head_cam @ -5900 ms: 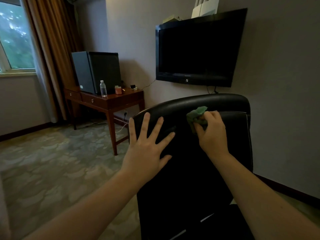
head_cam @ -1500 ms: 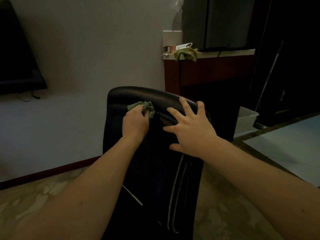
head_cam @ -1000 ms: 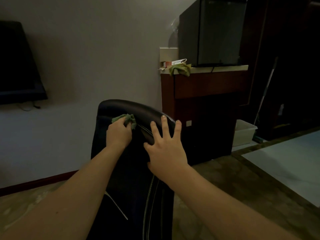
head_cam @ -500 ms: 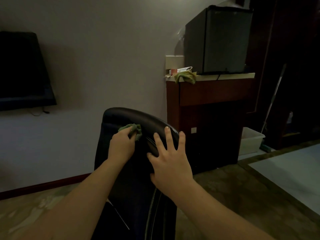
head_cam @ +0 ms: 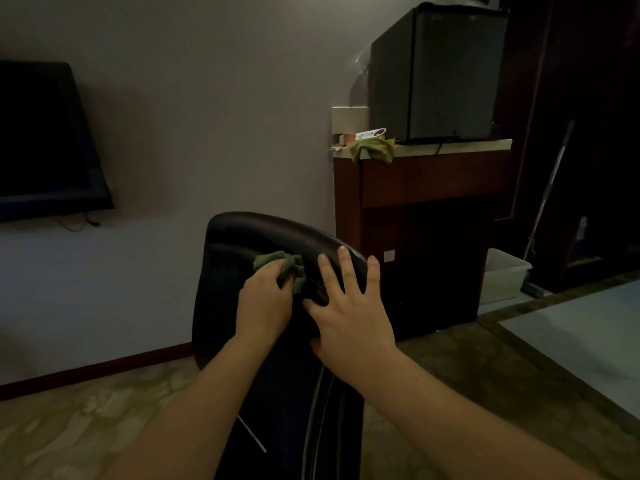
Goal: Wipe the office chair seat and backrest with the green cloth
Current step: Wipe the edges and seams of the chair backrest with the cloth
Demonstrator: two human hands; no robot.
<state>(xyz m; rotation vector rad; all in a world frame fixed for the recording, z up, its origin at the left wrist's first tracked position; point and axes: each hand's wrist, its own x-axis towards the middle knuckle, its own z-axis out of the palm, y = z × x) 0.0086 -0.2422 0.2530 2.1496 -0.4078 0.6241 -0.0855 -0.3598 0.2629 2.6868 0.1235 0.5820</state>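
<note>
The black office chair's backrest [head_cam: 235, 244] stands in front of me, turned nearly edge-on; the seat is out of view. My left hand [head_cam: 265, 306] grips the bunched green cloth [head_cam: 280, 263] and holds it against the upper part of the backrest. Just to its right, my right hand [head_cam: 349, 313] lies flat on the backrest's top edge with the fingers spread, holding nothing.
A dark TV [head_cam: 45, 140] hangs on the wall at left. Behind the chair to the right is a wooden cabinet [head_cam: 426, 188] carrying a mini fridge [head_cam: 440, 71] and another greenish cloth [head_cam: 374, 150]. A white bin [head_cam: 502, 275] and a mop handle [head_cam: 547, 188] stand farther right.
Since 5.9 s ago the cloth passed from my right hand to my left and the view swung right. Over the last second both hands stayed at the backrest top, the cloth shifting slightly.
</note>
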